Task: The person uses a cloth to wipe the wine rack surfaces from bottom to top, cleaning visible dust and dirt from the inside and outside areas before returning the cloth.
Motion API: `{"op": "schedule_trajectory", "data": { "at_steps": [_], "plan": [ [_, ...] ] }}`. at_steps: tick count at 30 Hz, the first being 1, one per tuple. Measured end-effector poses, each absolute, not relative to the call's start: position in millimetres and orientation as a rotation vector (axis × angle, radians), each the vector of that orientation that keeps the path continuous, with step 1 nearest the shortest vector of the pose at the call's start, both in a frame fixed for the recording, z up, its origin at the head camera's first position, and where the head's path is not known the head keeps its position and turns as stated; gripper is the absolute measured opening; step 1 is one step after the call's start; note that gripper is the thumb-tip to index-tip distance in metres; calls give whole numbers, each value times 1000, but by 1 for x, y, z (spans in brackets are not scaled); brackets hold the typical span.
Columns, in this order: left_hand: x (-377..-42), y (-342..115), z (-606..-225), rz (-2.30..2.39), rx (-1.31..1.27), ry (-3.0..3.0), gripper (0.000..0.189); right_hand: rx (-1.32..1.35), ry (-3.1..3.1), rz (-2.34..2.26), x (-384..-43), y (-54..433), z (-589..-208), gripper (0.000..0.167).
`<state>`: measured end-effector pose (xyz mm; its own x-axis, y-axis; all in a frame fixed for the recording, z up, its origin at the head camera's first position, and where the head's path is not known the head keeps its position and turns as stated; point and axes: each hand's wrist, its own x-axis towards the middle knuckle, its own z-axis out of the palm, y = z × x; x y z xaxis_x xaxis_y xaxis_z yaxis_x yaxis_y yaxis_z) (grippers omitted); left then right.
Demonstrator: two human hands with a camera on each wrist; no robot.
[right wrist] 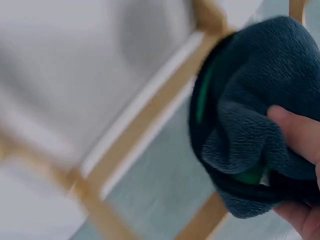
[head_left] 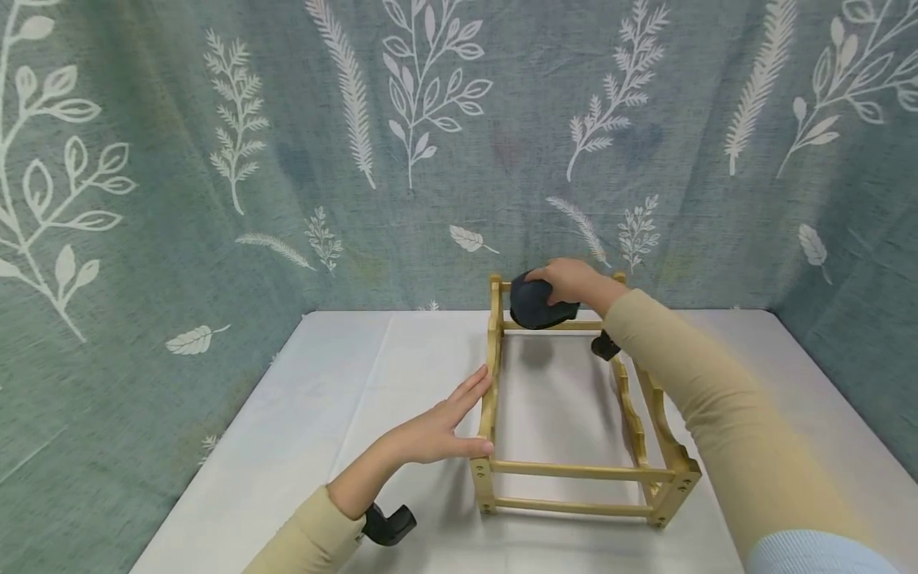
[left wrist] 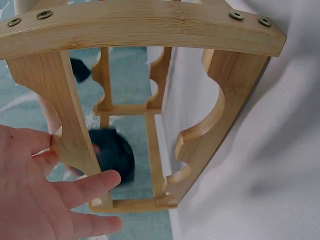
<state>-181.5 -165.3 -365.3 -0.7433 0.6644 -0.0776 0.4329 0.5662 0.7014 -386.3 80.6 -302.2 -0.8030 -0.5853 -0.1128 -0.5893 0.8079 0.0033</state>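
Note:
A light wooden rack [head_left: 574,470] with scalloped side rails and round crossbars stands on the white-covered table. Over its far end, my right hand [head_left: 575,281] grips a dark blue plush cloth [head_left: 532,304]. In the right wrist view, that cloth [right wrist: 265,85] is bunched between thumb and fingers, with black edging and a bit of green inside. Spread along the rack's left side is my left hand [head_left: 439,426], its thumb at the near corner and its fingers on the upper rail. The left wrist view shows those fingers [left wrist: 95,187] extended beside the notched rail [left wrist: 82,125].
The table [head_left: 387,383] has a white cover. Behind and on both sides hangs a grey-green curtain [head_left: 445,159] printed with white leaves. A black wrist mount [head_left: 388,526] sits under the left wrist, another [head_left: 605,347] under the right.

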Motion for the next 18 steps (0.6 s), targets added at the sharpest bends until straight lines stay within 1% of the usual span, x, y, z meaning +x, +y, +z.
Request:
{"op": "schedule_trajectory", "data": {
  "at_steps": [4, 7, 10, 18],
  "plan": [
    [-182, -165, -365, 975, 903, 2473, 96, -950, 2933, 8, -388, 53, -310, 57],
    [-182, -165, -365, 976, 905, 2477, 95, -914, 2950, 1, -389, 51, -311, 57],
    [-181, -165, -365, 969, 900, 2481, 94, -886, 2929, 20, -390, 66, -308, 58],
    [-179, -164, -362, 967, 897, 2493, 92, -773, 2935, -37, -393, 130, -302, 59]
  ]
}}
